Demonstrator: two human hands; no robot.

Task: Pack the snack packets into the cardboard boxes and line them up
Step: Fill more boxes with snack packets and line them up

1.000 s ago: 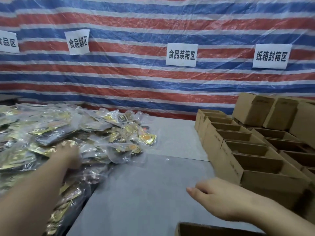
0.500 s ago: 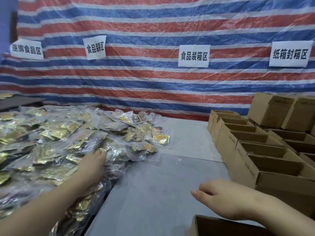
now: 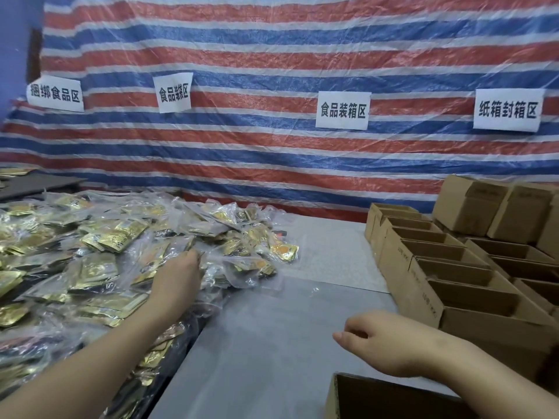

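Head view: your left hand (image 3: pixel 177 279) lies on the heap of snack packets (image 3: pixel 99 252) at the table's left, fingers curled down into the clear wrapping, apparently to pull one free; whether they have closed on a packet cannot be told. Your right hand (image 3: pixel 382 343) hovers above the grey table (image 3: pixel 272 343), fingers loosely curled, holding nothing, just beyond the near box (image 3: pixel 390 399), likely ready to steady it. The open cardboard boxes (image 3: pixel 447 267) stand in touching rows on the right, so packed ones can join the line.
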